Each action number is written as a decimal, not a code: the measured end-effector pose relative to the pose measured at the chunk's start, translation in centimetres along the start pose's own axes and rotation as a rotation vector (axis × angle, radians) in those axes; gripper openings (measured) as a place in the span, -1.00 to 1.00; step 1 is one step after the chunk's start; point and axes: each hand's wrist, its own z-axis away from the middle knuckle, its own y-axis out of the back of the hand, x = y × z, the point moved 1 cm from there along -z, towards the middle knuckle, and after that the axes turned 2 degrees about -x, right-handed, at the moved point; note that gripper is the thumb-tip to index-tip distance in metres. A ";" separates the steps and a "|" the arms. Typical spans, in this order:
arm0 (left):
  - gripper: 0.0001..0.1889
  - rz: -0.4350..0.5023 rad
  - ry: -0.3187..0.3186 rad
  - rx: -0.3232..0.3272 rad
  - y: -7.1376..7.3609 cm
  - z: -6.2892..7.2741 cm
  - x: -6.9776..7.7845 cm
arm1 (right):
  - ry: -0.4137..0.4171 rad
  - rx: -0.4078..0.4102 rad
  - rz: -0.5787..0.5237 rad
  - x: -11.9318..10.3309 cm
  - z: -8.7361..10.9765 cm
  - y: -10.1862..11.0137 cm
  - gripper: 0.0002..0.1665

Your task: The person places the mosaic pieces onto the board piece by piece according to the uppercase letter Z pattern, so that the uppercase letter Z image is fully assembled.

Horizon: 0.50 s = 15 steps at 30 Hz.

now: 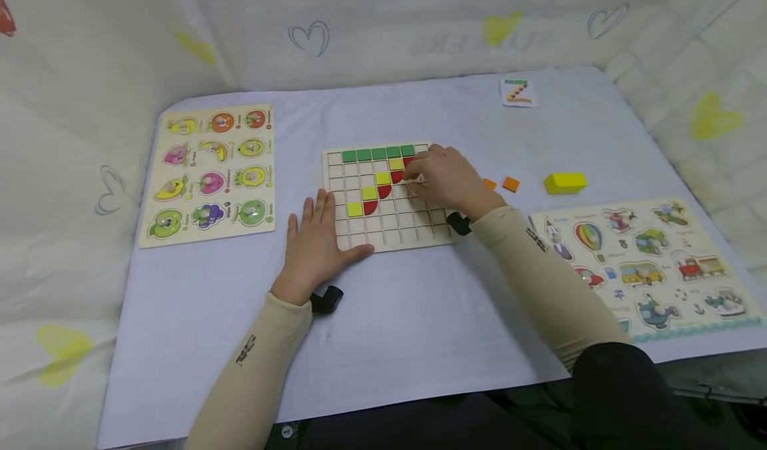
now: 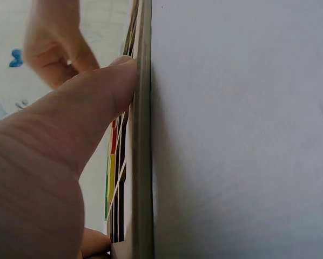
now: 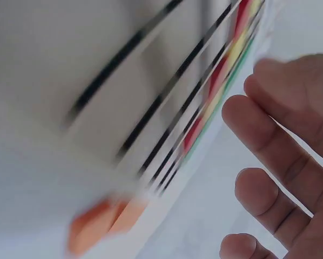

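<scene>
A wooden grid board (image 1: 392,238) lies mid-table, holding a row of green squares (image 1: 379,153) and a diagonal of yellow squares (image 1: 355,209) beside red rounded pieces (image 1: 370,207). My left hand (image 1: 311,240) rests spread at the board's left side, its thumb along the near edge; the left wrist view shows that thumb (image 2: 105,89) on the rim. Over the board's right part is my right hand (image 1: 449,177), fingertips close to the upper red pieces. In the right wrist view its fingers (image 3: 253,121) are loosely bent above the grid, and no piece shows between them.
Right of the board lie small orange pieces (image 1: 511,184) and a yellow block (image 1: 565,183). A pattern card (image 1: 518,93) sits at the back right. A fruit puzzle board (image 1: 146,237) is on the left, a vehicle puzzle board (image 1: 659,333) on the right beneath the right forearm.
</scene>
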 end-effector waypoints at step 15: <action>0.36 -0.026 -0.010 0.019 -0.1 -0.1 0.0 | -0.161 -0.043 0.052 6.6 3.5 0.5 -0.66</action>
